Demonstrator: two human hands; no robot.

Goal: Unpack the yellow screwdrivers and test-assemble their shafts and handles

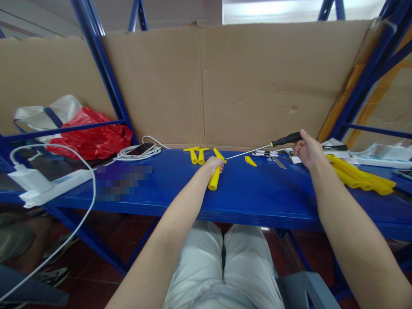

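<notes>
My left hand point(216, 164) is closed around a yellow T-shaped piece with a tube-like handle point(213, 180), held over the blue tabletop point(257, 197). In my right hand point(307, 150) is the black end of a long screwdriver point(286, 139), pinched by the fingers. Its thin metal shaft slants down to the left, and the tip meets the yellow piece beside my left fingers. Whether the tip sits in a hole or a screw, I cannot tell. A small yellow wedge-shaped part point(250, 161) lies between my hands. Two similar yellow T-shaped pieces point(194, 156) lie behind my left hand.
Several yellow tubes point(360, 176) lie to the right. A metal blade point(279, 163) and small items are near the back. On the left are a white power strip point(61, 186), a coiled white cable point(138, 152) and a red bag point(93, 133). Cardboard point(257, 86) walls off the back.
</notes>
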